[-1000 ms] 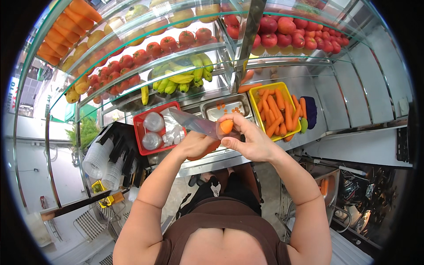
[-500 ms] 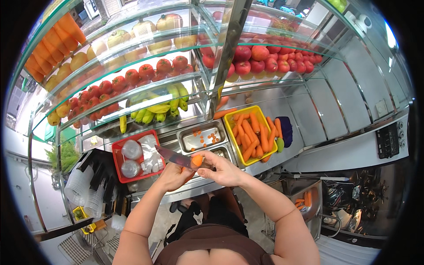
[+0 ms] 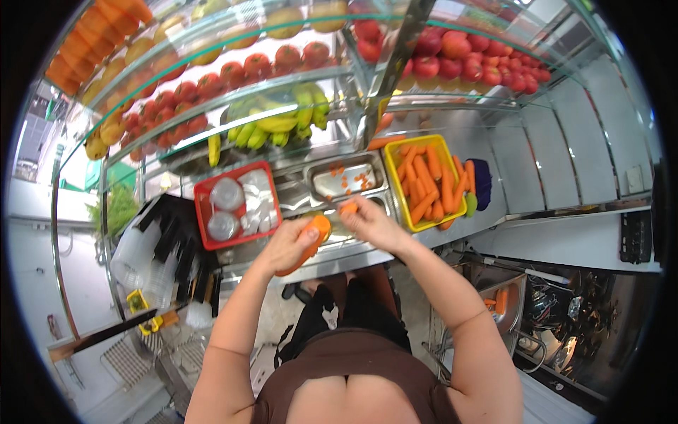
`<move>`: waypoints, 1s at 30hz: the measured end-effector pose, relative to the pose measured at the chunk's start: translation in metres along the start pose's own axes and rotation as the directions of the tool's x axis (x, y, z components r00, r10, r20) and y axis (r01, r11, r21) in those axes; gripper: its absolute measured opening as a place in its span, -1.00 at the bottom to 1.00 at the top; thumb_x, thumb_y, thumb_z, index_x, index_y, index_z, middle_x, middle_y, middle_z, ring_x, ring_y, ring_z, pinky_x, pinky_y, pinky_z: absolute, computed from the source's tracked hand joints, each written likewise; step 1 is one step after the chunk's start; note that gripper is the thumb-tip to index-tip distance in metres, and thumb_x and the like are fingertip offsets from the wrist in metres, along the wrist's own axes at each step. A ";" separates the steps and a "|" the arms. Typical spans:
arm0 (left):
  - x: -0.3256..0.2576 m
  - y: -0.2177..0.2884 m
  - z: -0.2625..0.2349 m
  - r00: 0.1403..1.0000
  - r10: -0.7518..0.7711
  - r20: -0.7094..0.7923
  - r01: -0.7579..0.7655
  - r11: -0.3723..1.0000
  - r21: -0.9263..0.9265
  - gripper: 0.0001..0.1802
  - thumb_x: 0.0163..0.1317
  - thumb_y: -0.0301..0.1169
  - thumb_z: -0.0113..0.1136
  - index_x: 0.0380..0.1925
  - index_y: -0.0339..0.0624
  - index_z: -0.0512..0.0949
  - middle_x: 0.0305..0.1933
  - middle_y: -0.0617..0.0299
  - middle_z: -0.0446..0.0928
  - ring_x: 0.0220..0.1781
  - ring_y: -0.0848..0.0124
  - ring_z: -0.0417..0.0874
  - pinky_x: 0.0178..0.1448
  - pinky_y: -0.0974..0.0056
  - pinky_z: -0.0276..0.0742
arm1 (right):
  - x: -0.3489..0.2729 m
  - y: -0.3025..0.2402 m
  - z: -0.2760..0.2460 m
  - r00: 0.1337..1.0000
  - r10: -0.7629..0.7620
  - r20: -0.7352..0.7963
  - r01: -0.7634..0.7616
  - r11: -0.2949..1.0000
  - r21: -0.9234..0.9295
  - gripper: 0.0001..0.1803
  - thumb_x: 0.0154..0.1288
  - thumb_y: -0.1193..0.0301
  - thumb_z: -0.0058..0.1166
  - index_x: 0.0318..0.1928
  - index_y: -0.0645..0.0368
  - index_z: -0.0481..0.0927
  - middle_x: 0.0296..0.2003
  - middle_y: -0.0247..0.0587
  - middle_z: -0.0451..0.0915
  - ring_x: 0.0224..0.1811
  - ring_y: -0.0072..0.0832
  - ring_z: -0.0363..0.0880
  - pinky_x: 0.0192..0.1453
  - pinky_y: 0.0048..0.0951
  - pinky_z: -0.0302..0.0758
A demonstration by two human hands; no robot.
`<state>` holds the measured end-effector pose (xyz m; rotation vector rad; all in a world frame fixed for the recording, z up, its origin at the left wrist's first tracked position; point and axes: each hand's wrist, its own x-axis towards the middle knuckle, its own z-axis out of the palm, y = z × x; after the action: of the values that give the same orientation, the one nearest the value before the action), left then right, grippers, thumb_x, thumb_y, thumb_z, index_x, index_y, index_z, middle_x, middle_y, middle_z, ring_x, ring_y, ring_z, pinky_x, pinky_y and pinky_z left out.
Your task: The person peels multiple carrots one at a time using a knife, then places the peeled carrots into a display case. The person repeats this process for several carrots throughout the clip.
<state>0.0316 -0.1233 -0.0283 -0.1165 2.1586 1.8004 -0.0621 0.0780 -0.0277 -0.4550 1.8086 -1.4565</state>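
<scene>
My left hand [image 3: 289, 246] is closed around a peeled carrot [image 3: 321, 226], its cut end facing up and its length running down below the palm. Just to the right, my right hand [image 3: 370, 225] is closed on a knife [image 3: 329, 203]; the blade is nearly edge-on and mostly hidden. A short orange carrot piece [image 3: 348, 208] shows at my right fingertips. Beyond the hands, a steel tray [image 3: 320, 185] has small carrot slices scattered in it. A yellow basket [image 3: 446, 150] heaped with whole carrots stands right of the tray.
A red basket [image 3: 205, 219] with clear round containers and plastic bags sits at left. Glass shelves ahead carry tomatoes [image 3: 256, 66], bananas [image 3: 279, 121] and red apples [image 3: 453, 46]. Stacked plastic cups [image 3: 133, 260] stand at lower left. A steel basin [image 3: 510, 309] with carrots is at lower right.
My hands have come apart, and the knife has swung from lying broad across the carrot to nearly edge-on. A carrot piece is now at my right fingertips. The view has shifted slightly.
</scene>
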 end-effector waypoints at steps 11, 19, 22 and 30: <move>-0.046 -0.049 0.007 0.985 -0.147 -0.091 0.117 0.956 -0.270 -0.64 0.30 -0.18 -0.09 -0.23 -0.28 0.48 -0.46 0.25 0.47 -0.42 0.51 0.48 -0.33 0.36 0.45 | 0.123 0.120 -0.038 0.840 0.441 -0.315 -0.525 0.807 -0.270 -0.30 0.29 -0.05 -0.19 0.03 0.45 0.22 -0.50 0.05 0.57 -0.62 -0.32 0.57 -0.54 -0.38 0.45; -0.074 -0.018 -0.038 0.953 0.005 -0.303 -0.203 0.755 -0.624 -0.35 0.13 0.22 -0.08 -0.38 -0.28 0.40 -0.53 0.07 0.44 -0.52 0.33 0.50 -0.38 0.31 0.48 | 0.066 -0.043 0.002 0.981 -0.178 0.074 0.183 0.740 -0.647 -0.46 0.13 0.00 0.12 -0.18 0.23 0.35 -0.31 0.07 0.55 -0.23 -0.11 0.56 -0.20 -0.23 0.46; -0.090 0.014 -0.068 0.886 0.200 -0.419 -0.449 0.599 -0.663 -0.38 0.14 0.19 -0.08 -0.34 -0.25 0.37 -0.53 0.06 0.42 -0.52 0.32 0.48 -0.39 0.30 0.46 | 0.085 -0.108 0.023 0.819 -0.574 -0.013 0.370 0.545 -0.752 -0.47 0.10 -0.01 0.13 -0.20 0.19 0.34 -0.39 -0.03 0.51 -0.33 -0.07 0.54 -0.29 -0.18 0.45; -0.076 0.060 -0.131 0.728 0.434 -0.531 -0.665 0.635 -0.393 -0.44 0.19 0.15 -0.21 -0.31 -0.20 0.33 -0.49 0.08 0.40 -0.46 0.32 0.41 -0.30 0.29 0.41 | 0.246 -0.117 0.004 0.722 -0.680 -0.127 0.075 0.260 -0.963 -0.56 0.13 0.13 0.11 -0.19 0.22 0.36 -0.16 0.07 0.35 -0.23 0.01 0.52 -0.23 -0.05 0.47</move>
<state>0.0610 -0.2495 0.0708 0.0990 1.9327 3.0038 -0.2407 -0.1261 0.0002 -1.2764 3.1470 -0.6209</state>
